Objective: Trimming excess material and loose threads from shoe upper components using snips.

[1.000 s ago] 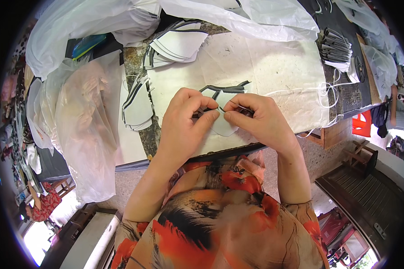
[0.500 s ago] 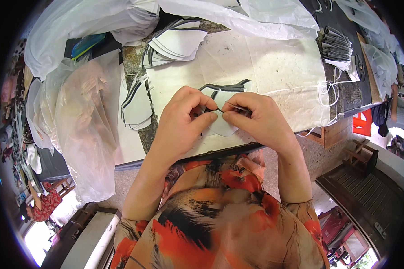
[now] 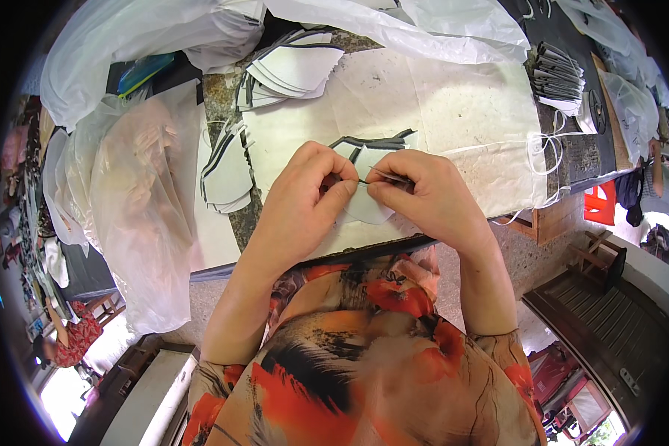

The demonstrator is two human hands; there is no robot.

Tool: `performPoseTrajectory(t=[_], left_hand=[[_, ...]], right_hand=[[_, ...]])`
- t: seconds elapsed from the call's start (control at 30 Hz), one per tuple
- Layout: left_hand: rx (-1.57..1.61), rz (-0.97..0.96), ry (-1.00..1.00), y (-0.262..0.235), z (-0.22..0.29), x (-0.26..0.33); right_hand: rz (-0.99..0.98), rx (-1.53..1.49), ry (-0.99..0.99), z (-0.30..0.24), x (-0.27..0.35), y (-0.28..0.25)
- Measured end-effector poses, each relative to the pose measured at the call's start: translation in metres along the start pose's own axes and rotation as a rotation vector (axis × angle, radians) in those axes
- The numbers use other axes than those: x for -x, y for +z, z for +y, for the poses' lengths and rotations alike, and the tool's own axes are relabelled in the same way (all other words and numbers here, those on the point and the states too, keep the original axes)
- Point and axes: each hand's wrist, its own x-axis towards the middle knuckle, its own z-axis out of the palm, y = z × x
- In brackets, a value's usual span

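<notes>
My left hand [image 3: 305, 197] and my right hand [image 3: 427, 197] meet over the near edge of the table, fingertips touching. Between them they pinch a white curved fabric piece [image 3: 366, 208] with a thin dark edge strip. The piece hangs just below my thumbs. Behind my fingers lie more dark-edged white pieces [image 3: 372, 143] on a pale paper sheet [image 3: 461, 111].
A stack of white curved pieces [image 3: 293, 67] sits at the back, another stack [image 3: 227, 175] lies left of my hands. Large clear plastic bags [image 3: 126, 193] hang off the left side. A dark bundle of strips [image 3: 557, 70] rests at the right. A wooden stool [image 3: 598, 253] stands below.
My hands have stayed in the same spot, with only small finger movements on the fabric piece.
</notes>
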Motion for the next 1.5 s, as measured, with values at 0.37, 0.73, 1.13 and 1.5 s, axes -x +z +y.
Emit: performPoseTrajectory(t=[0.37, 0.73, 1.13, 1.5], left_hand=[[-0.044, -0.061, 0.012, -0.001, 0.0, 0.007], [-0.218, 0.074, 0.039, 0.01, 0.005, 0.007], [-0.204, 0.126, -0.012, 0.01, 0.003, 0.002], [-0.103, -0.09, -0.022, -0.005, 0.007, 0.005]], right_hand=[[0.012, 0.05, -0.017, -0.001, 0.001, 0.001], [-0.012, 0.001, -0.041, 0.006, 0.001, 0.0], [-0.022, 0.017, -0.05, 0.007, 0.001, 0.0], [-0.054, -0.093, -0.034, 0.007, 0.004, -0.006]])
